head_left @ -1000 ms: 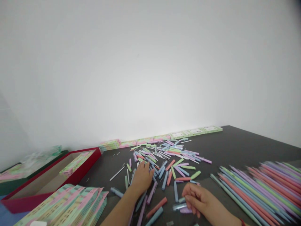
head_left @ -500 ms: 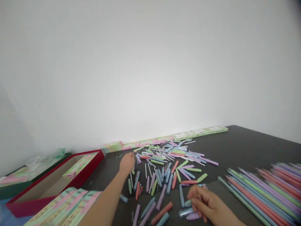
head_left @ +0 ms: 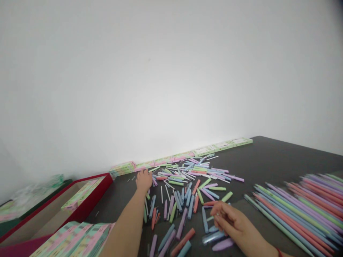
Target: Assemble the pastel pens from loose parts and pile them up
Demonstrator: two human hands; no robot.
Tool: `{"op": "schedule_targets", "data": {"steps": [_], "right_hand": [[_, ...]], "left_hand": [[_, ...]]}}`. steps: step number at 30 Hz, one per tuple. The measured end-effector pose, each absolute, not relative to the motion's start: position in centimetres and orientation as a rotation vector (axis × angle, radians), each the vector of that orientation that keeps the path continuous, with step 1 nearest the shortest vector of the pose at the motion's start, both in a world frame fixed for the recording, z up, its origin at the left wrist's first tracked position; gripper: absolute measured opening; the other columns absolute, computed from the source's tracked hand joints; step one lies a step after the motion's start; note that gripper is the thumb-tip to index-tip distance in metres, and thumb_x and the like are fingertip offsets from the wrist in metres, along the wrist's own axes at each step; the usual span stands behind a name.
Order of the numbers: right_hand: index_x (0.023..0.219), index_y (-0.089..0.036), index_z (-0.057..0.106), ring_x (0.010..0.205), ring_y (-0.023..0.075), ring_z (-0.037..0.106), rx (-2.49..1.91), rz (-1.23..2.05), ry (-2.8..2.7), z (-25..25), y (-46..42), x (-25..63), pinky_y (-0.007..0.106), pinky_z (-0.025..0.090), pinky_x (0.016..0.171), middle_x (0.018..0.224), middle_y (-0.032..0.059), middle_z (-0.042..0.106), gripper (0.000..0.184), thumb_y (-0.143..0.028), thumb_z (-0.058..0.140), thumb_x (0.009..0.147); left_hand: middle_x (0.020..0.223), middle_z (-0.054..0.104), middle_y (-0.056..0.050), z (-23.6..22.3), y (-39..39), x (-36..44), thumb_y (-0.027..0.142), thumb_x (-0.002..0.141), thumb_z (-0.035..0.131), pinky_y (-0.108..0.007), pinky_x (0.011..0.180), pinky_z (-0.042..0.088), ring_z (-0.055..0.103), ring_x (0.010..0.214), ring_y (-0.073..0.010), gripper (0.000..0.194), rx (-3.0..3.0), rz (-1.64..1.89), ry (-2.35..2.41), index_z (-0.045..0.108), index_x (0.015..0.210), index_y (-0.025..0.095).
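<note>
A: Busy stuff on this dark surface (head_left: pixel 281 159)! The loose pen parts (head_left: pixel 180 198) sprawl across its middle, white rods (head_left: pixel 162 194) mixed in, pointing every which way. Left scattered, I'd say, because they're within reach of both hands like that.

B: Now look right: the long pens (head_left: pixel 293 212) lie side by side, all slanting alike. Set well apart from the scatter, presumably so the two don't mix.

A: And flat boxes (head_left: pixel 203 151) run end to end along the wall (head_left: pixel 160 71), perhaps to leave the middle free. Over on the left, a red box (head_left: pixel 93 200) with printed packs (head_left: pixel 77 237) just in front.

B: To the hands! The left arm is stretched long, its left hand (head_left: pixel 144 180) out at the scatter's far left edge, back uppermost, fingers bent downward. Grasping anything? The fingertips are hidden; can't tell.

A: The right hand (head_left: pixel 227 219) is much closer in, palm turned inward, fingers loosely curled, just beside a clear-ended piece (head_left: pixel 210 238) and a purple piece (head_left: pixel 223 244). Its grip looks slack, but whether something sits between those fingers, I can't tell.

B: A resting pose, by my reading, while the left does the reaching.
</note>
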State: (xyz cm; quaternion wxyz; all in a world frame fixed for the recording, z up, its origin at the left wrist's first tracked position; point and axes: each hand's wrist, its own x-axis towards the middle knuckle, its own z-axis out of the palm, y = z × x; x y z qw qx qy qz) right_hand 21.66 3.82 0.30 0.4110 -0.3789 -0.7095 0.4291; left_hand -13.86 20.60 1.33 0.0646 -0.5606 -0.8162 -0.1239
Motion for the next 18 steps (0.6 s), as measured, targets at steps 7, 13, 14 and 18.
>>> {"op": "schedule_targets", "data": {"steps": [7,13,14,18], "right_hand": [[0.086,-0.021,0.052,0.060,0.0135,0.047,-0.926,1.107,-1.770,0.3,3.9,21.2,0.024,0.036,0.057,0.067,-0.0019,0.054,0.021,-0.040,0.046,0.089],[0.088,-0.020,0.051,0.057,0.0128,0.044,-0.934,1.106,-1.760,0.1,4.1,21.2,0.024,0.034,0.055,0.065,-0.0025,0.053,0.018,-0.037,0.045,0.088],[0.088,-0.020,0.051,0.057,0.0128,0.044,-0.935,1.106,-1.764,0.0,4.1,21.2,0.024,0.034,0.054,0.065,-0.0027,0.053,0.018,-0.037,0.046,0.088],[0.090,-0.020,0.052,0.057,0.0129,0.046,-0.949,1.099,-1.769,-0.2,4.3,21.2,0.024,0.035,0.055,0.066,-0.0027,0.053,0.018,-0.036,0.046,0.088]], "left_hand": [[0.126,0.052,-0.009,3.0,20.2,-19.1,0.033,0.088,0.055,-0.048,0.087,0.047,0.055,0.107,-0.0253,0.036,-1.397,-0.226,-2.663,0.051,0.121,0.018],[0.120,0.056,-0.009,2.3,20.4,-18.5,0.034,0.088,0.055,-0.045,0.084,0.049,0.057,0.101,-0.0235,0.033,-1.503,-0.120,-2.685,0.053,0.117,0.017],[0.120,0.055,-0.009,2.0,20.2,-18.2,0.034,0.089,0.054,-0.046,0.085,0.048,0.057,0.102,-0.0236,0.033,-1.514,-0.117,-2.672,0.053,0.117,0.017],[0.120,0.055,-0.009,1.2,19.2,-16.8,0.033,0.089,0.054,-0.046,0.085,0.048,0.057,0.102,-0.0235,0.033,-1.594,-0.097,-2.597,0.053,0.117,0.017]]}}
